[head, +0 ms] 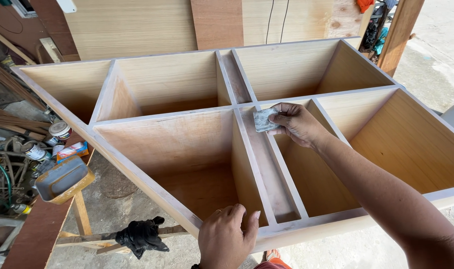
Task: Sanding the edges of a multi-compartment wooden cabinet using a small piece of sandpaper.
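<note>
A large plywood cabinet frame (162, 115) with several open compartments lies on its back in front of me, its front edges coated pale grey. My right hand (297, 123) pinches a small grey piece of sandpaper (263, 119) and presses it on the edge of a narrow middle divider. My left hand (228, 238) rests on the near front rail of the frame, fingers curled over the edge, holding nothing else.
A grey tray on a yellow holder (62, 178) and small paint cans (60, 130) sit on a cluttered bench at the left. A black cloth (141, 235) hangs on a wooden trestle below. Plywood sheets (137, 25) lean behind the frame. Concrete floor lies at the right.
</note>
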